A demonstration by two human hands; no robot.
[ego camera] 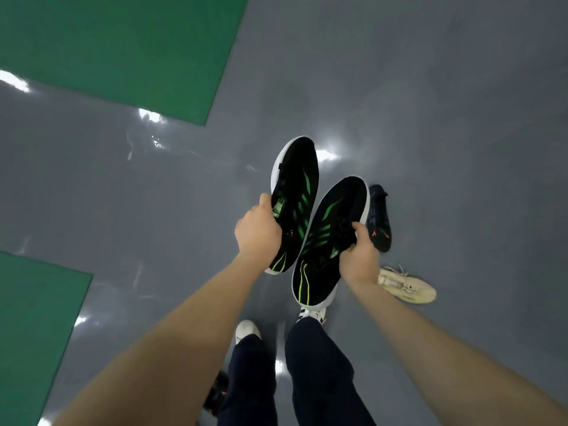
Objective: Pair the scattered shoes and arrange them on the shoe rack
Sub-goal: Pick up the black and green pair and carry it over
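A dark shoe (216,392) lies mostly hidden behind the person's left leg (249,382).

The grey floor (430,87) is looking smooth and glossy, throwing back bright spots of light, while the green mats (123,50) are looking matt and finely textured, like rubber or felt. The two black shoes (332,229) are showing matt knit cloth uppers with shinier green stripes and smooth white rubbery sole edges. The cream shoe (408,287) is appearing as soft woven cloth. The dark trousers (319,373) are looking like matt cotton-type fabric.
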